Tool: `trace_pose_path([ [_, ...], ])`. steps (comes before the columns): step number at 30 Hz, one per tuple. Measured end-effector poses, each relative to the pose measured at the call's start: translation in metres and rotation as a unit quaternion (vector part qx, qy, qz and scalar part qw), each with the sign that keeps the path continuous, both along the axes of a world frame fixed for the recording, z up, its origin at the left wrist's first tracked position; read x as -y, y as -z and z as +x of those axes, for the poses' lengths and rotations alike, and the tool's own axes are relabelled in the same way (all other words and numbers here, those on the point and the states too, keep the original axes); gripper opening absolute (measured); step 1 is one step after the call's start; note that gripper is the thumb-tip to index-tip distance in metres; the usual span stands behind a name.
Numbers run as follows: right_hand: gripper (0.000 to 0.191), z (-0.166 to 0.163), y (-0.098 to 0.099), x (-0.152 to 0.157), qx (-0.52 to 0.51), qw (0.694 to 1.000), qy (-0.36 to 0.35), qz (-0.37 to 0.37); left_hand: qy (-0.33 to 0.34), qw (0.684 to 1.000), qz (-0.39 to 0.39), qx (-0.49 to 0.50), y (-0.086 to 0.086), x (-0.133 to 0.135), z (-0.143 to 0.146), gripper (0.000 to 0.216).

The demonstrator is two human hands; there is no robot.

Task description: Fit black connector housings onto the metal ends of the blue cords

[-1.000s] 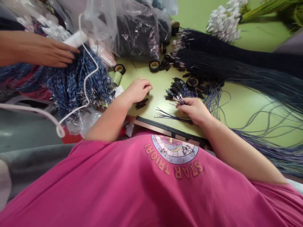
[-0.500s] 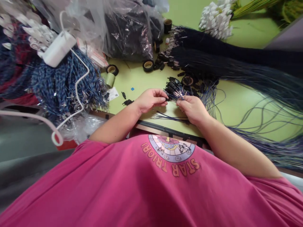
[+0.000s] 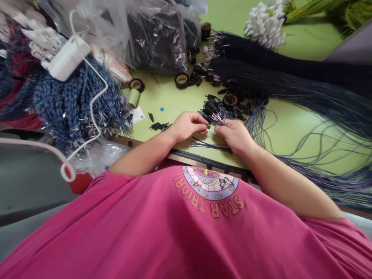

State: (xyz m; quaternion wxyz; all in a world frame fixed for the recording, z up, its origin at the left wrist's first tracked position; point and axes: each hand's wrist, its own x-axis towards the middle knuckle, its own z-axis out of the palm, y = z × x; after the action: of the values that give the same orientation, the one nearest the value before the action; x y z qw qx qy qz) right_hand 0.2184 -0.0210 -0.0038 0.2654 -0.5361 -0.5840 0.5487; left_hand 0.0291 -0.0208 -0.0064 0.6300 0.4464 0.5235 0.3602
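Observation:
My left hand (image 3: 188, 126) is closed in a pinch on a small black connector housing (image 3: 208, 127), its tip pointing toward the other hand. Thin dark wires with bare metal terminals (image 3: 217, 118) stick out by my right hand (image 3: 234, 133), which is closed on them. A narrow gap separates the fingertips of the two hands. Just beyond them lies a pile of black connectors (image 3: 211, 104) on the green table (image 3: 162, 93). Several loose wires (image 3: 207, 145) lie below the hands, near the table's front edge. More black connectors (image 3: 159, 126) rest beside my left wrist.
Bundled dark wires (image 3: 261, 62) spread across the right. Tape rolls (image 3: 181, 80) stand near a plastic bag of black parts (image 3: 157, 38). Twisted blue wires (image 3: 66, 100) hang at the left under a white box with a cord (image 3: 69, 58). White connectors (image 3: 266, 25) lie at the back.
My left hand has moved slightly right and down, and the black housing now shows at its fingertips. My right hand has shifted slightly left, toward it.

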Motion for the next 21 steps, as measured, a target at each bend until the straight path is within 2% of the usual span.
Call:
trace_pose_path([
  [6,0.019,0.001,0.003,-0.002,-0.005,1.0,0.003,-0.013,-0.018,1.0,0.025,-0.001,0.002,0.0,0.002,0.011],
  [10,0.02,0.0,0.0,-0.001,-0.002,1.0,-0.017,-0.015,0.008,0.999,0.049,-0.004,0.005,0.002,0.004,0.01],
  [15,0.025,0.001,-0.001,0.0,0.012,0.999,-0.029,-0.009,0.017,0.999,0.035,0.022,0.007,0.001,0.003,0.008],
  [18,0.022,0.002,0.002,-0.001,0.004,1.0,-0.009,0.0,0.016,0.999,0.009,0.042,0.005,-0.002,-0.001,0.008],
  [21,0.019,0.004,0.003,-0.002,-0.056,0.998,0.037,0.007,-0.001,0.999,-0.019,0.045,0.002,-0.004,-0.007,0.009],
])
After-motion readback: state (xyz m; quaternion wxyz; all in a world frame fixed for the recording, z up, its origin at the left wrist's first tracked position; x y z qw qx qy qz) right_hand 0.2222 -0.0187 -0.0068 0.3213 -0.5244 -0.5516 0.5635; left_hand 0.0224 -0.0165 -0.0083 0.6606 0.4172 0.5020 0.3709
